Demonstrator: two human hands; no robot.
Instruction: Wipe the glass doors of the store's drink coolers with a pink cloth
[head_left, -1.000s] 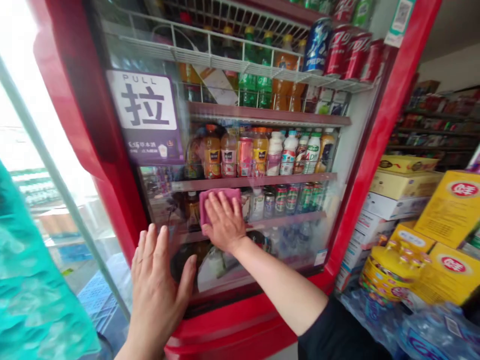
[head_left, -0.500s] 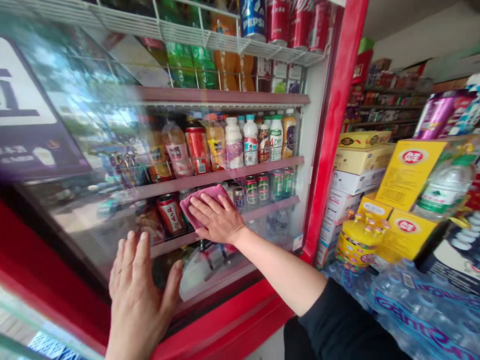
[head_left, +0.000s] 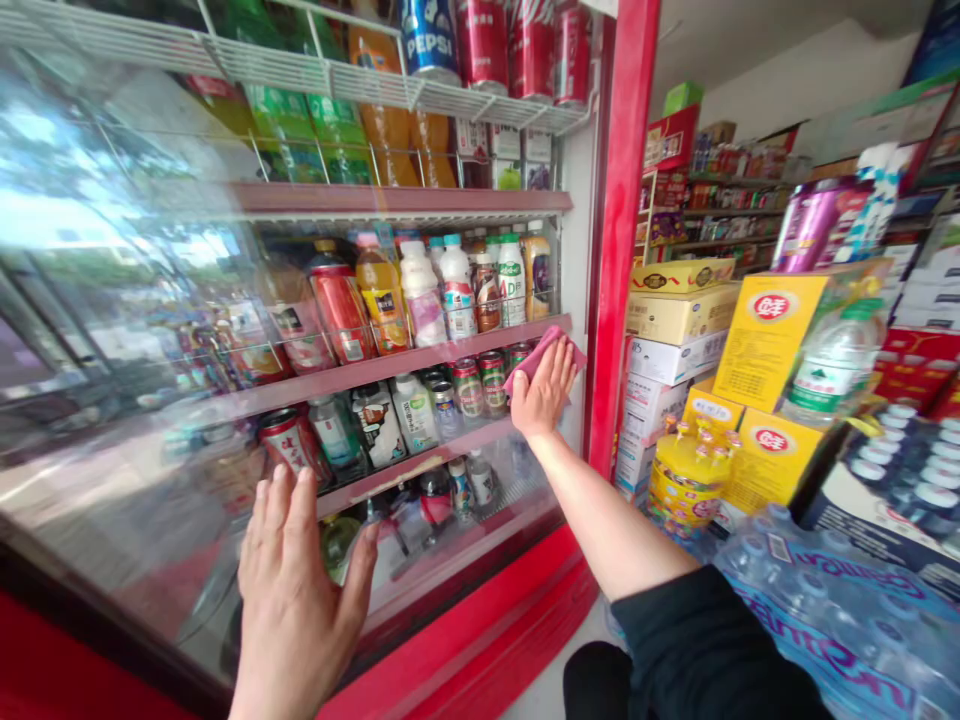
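My right hand (head_left: 541, 392) lies over a pink cloth (head_left: 534, 356), its fingers outstretched, and holds it flat against the glass door (head_left: 180, 440) of a red-framed drinks fridge. The cloth is toward the right side of the pane, in front of the cans on the third shelf. My left hand (head_left: 296, 590) is raised at the lower left, open and holding nothing, fingers up and thumb apart. It is close to the glass; whether it touches I cannot tell. Behind the pane, bottles (head_left: 382, 300) and cans (head_left: 491, 380) stand in rows.
The red door frame (head_left: 619, 250) rises just right of the cloth. Beyond it are stacked cartons (head_left: 671, 360), yellow boxes (head_left: 772, 340), a yellow tub of lollipops (head_left: 690, 480) and wrapped packs of water bottles (head_left: 840, 610). Street reflections blur the left part of the glass.
My right hand has slid the pink cloth to the right and up across the glass, toward the frame. The view has turned rightward. My left hand stays open at the lower left.
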